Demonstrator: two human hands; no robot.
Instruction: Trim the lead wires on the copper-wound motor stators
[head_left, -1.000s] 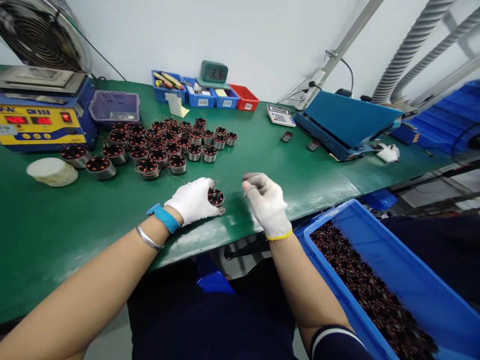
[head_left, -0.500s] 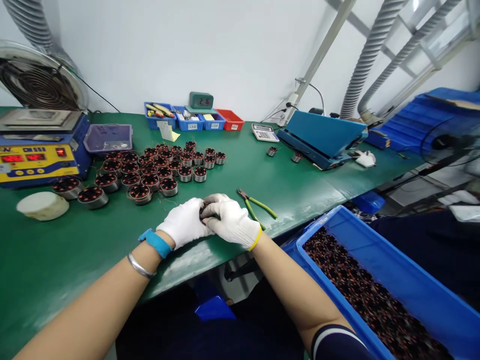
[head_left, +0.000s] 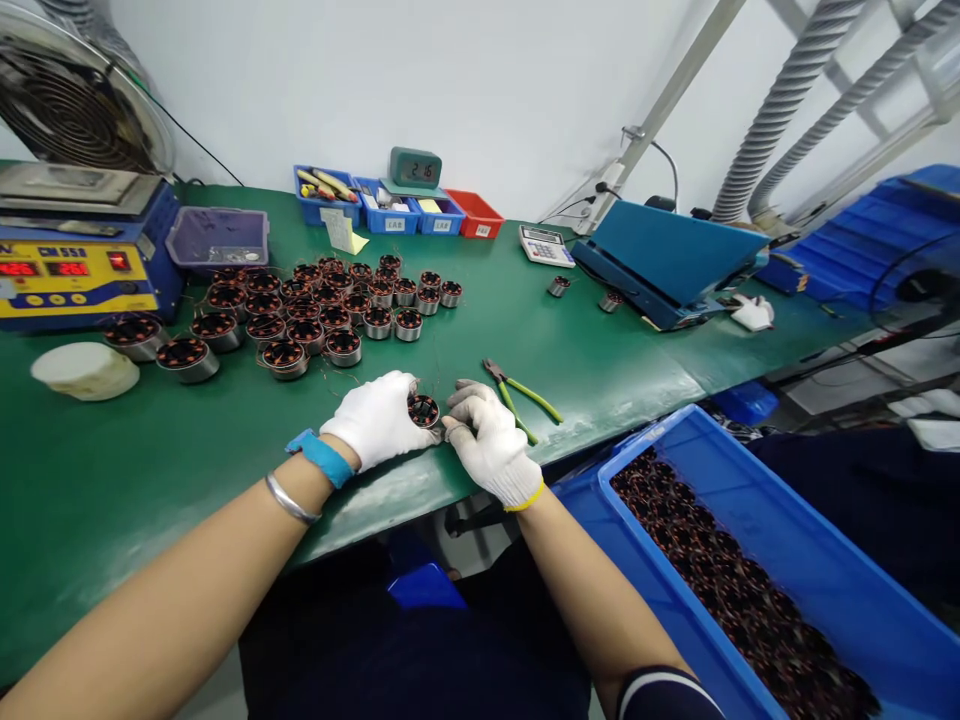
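Observation:
A round metal part with copper windings (head_left: 424, 411) sits near the front edge of the green table, gripped by my left hand (head_left: 382, 418) in a white glove. Thin wires stick up from it. Just right of the part is my gloved right hand (head_left: 486, 432), its fingers bent and pressed together; whether a wire is between the fingertips is too small to tell. Green-handled cutters (head_left: 523, 398) lie open to the right of my right hand. Several similar wound parts (head_left: 304, 335) stand grouped at the back left.
A blue bin (head_left: 817, 540) of wound parts is at the lower right. Small trays (head_left: 472, 215), a clock (head_left: 415, 168) and a calculator (head_left: 546, 246) line the back. A yellow-fronted device (head_left: 82, 280) and a white disc (head_left: 85, 371) are at the left.
My right hand has moved right, off the wound part, which now shows in my left hand. The whole view has shifted slightly.

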